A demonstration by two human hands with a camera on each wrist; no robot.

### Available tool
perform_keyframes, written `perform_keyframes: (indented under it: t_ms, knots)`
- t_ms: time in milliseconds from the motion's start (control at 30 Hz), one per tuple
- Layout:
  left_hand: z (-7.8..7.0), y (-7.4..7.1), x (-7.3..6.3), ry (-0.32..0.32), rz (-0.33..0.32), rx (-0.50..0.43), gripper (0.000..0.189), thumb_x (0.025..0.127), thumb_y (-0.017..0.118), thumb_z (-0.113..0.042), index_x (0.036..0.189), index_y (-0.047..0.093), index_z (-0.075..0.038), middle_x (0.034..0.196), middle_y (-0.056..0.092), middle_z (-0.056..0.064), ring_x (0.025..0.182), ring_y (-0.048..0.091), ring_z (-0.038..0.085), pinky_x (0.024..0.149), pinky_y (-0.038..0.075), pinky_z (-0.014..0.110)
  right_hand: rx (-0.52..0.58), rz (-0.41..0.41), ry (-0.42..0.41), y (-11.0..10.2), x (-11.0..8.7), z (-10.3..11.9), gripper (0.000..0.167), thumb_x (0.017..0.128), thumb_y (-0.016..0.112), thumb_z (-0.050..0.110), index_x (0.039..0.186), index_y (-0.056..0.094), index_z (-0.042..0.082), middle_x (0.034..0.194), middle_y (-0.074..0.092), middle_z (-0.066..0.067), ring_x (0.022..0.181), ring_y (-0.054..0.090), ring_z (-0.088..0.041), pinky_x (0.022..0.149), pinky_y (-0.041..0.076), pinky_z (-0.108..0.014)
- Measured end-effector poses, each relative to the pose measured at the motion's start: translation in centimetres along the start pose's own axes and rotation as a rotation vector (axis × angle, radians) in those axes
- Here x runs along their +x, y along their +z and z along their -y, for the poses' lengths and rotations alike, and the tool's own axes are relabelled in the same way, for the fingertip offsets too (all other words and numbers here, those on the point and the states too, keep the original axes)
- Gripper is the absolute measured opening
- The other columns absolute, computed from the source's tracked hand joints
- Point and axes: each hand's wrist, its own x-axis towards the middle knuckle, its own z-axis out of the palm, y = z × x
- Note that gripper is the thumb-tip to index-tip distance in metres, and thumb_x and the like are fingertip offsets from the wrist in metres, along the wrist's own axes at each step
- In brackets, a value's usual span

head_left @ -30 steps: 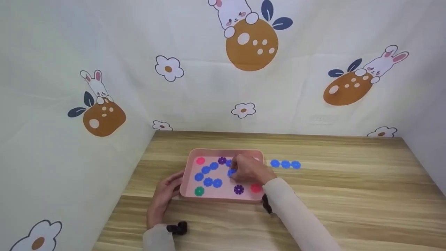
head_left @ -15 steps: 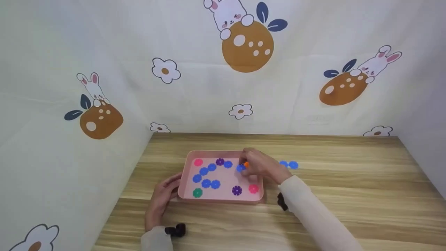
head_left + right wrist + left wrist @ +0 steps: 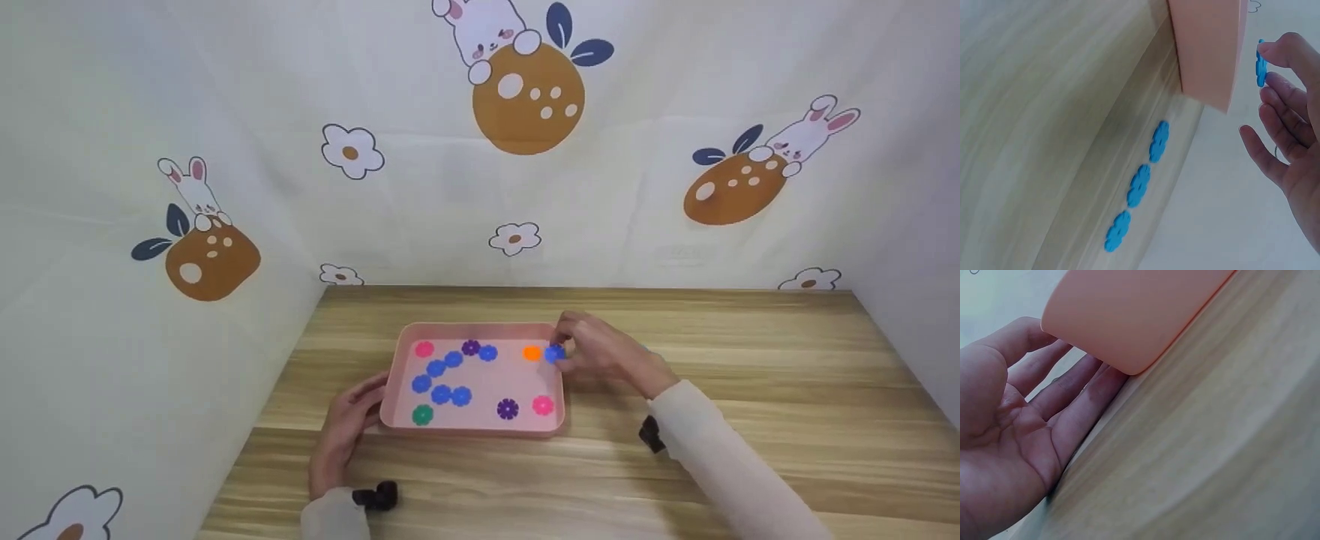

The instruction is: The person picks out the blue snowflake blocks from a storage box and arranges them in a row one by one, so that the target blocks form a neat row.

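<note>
A pink tray (image 3: 472,433) holds several flower-shaped plastic discs. My left hand (image 3: 346,424) rests its fingers against the tray's left end; in the left wrist view the fingers (image 3: 1067,388) are nearly straight along its wall. Over the tray's right rim, my right hand (image 3: 604,351) pinches a blue flower disc (image 3: 1261,63) between thumb and fingers, raised above the table. Inside the tray, an orange disc (image 3: 532,353) lies just left of that hand. Blue discs (image 3: 436,368) form a bent line at the left. Purple (image 3: 508,409), pink (image 3: 543,405) and green (image 3: 423,414) discs lie apart.
Three blue discs (image 3: 1139,185) lie in a row on the wooden table (image 3: 480,487), right of the tray; my right hand mostly hides them in the head view. A patterned cloth (image 3: 420,195) hangs behind the table.
My right hand has moved right, from inside the tray to its right rim, with the blue disc. The orange disc has come into full view in the tray. My left hand stays put.
</note>
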Motion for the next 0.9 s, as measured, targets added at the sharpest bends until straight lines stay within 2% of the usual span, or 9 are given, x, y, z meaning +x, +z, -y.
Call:
perform_keyframes:
  t_ms: [100,267,433,500,767,900]
  knots:
    - [0.0,0.0,0.1,-0.007,0.0,0.006,0.043,0.097,0.065,-0.035,0.138,0.061,-0.022,0.144,0.06,0.006,0.124,0.063,0.02,0.103,0.054,0.034,0.037,-0.028,0.016,-0.3,-0.7,-1.1,0.027,0.083,0.08,0.019,0.107,0.072,0.008,0.104,0.065,-0.002,0.095,0.062,-0.022,0.089,0.059,-0.038]
    - [0.0,0.0,0.2,-0.004,-0.007,0.02,0.041,0.097,0.064,-0.033,0.138,0.061,-0.023,0.144,0.06,0.005,0.121,0.064,0.019,0.1,0.055,0.032,0.079,-0.124,-0.029,-0.5,-1.8,-3.0,0.022,0.079,0.08,0.013,0.099,0.073,0.006,0.097,0.066,-0.004,0.091,0.061,-0.018,0.084,0.059,-0.037]
    - [0.1,0.0,0.3,0.042,-0.021,-0.007,0.041,0.098,0.064,-0.025,0.137,0.062,-0.015,0.139,0.063,0.013,0.113,0.068,0.018,0.089,0.059,0.027,0.068,-0.191,-0.082,-1.2,-2.9,-4.8,0.019,0.078,0.081,0.012,0.093,0.073,0.004,0.092,0.068,-0.007,0.09,0.064,-0.025,0.081,0.059,-0.039]
    - [0.1,0.0,0.3,0.052,-0.02,-0.015,0.041,0.098,0.064,-0.024,0.138,0.061,-0.012,0.138,0.063,0.015,0.111,0.068,0.019,0.088,0.06,0.028,0.056,-0.204,-0.079,-1.5,-3.4,-5.5,0.019,0.077,0.081,0.01,0.092,0.073,0.003,0.092,0.068,-0.008,0.09,0.065,-0.026,0.081,0.059,-0.041]
    - [0.0,0.1,0.3,0.02,-0.031,0.02,0.041,0.099,0.063,-0.029,0.138,0.061,-0.018,0.14,0.063,0.012,0.115,0.067,0.02,0.094,0.058,0.032,-0.032,-0.19,-0.001,-1.9,-5.1,-8.7,0.021,0.076,0.081,0.013,0.093,0.074,0.003,0.093,0.067,-0.008,0.091,0.065,-0.025,0.082,0.058,-0.043]
    - [-0.1,0.0,0.2,0.015,-0.029,0.023,0.041,0.099,0.063,-0.029,0.138,0.061,-0.018,0.141,0.062,0.012,0.118,0.066,0.021,0.096,0.058,0.033,-0.071,-0.208,-0.003,-1.9,-5.7,-10.2,0.021,0.074,0.081,0.013,0.091,0.074,0.002,0.089,0.068,-0.007,0.088,0.064,-0.023,0.08,0.057,-0.041]
